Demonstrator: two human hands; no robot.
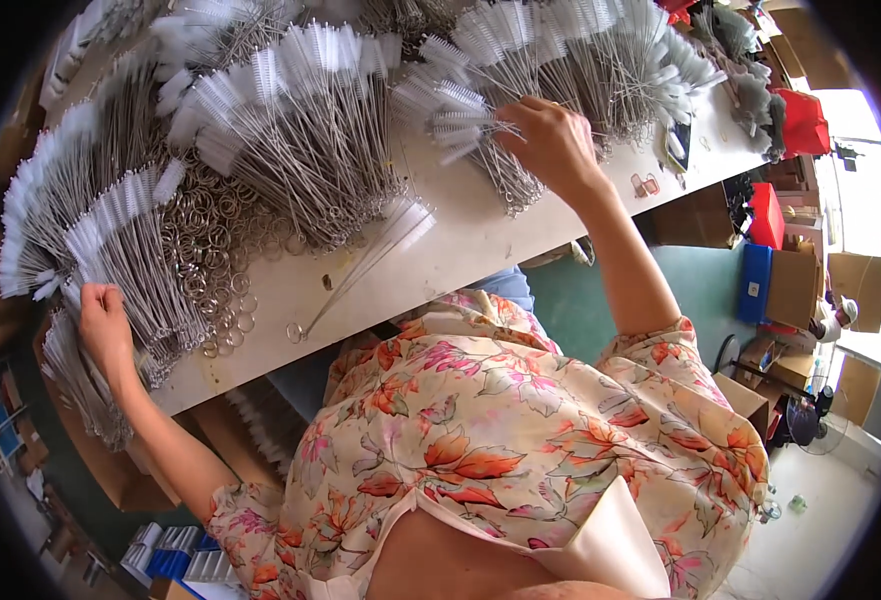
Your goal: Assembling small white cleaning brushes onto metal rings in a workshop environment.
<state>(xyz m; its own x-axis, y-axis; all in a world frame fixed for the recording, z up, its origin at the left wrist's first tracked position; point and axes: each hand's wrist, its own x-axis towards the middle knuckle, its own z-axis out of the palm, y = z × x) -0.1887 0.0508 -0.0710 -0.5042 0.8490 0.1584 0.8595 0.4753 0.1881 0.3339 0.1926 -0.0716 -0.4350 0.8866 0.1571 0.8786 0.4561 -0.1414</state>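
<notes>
A: Worker at a white table (480, 240), seen from overhead, both arms spread wide. Left hand (103, 322) lies on a fan of brushes (125, 250) at the table's left end, fingers curled round the wire stems, a grip as far as I can tell. Right hand (554, 140) is up at the far side, fingertips pinching a few white brushes out of a bunch (480, 130).

B: How far along, approx.?

A: My guess is well in, not done. Most of the table is covered w/ fanned bundles (300, 130), bristle ends out, loop ends in. A heap of loose metal rings (200, 250) sits between the left fans, so plenty of pieces look unbundled. A thin set of brushes (365, 265) lies alone near the front edge (ring end toward the worker).

B: Boxes, labels?

A: Right of the table: a red bin (803, 122) up top, another red box (766, 215) below it, then a blue box (756, 284) w/ a small white label, text too small to make out. Brown cartons (795, 290) stand beside those. Lower left, on the floor, blue-and-white packs (165, 552) in a row. More brown cardboard (110, 470) under the table's left end.
</notes>
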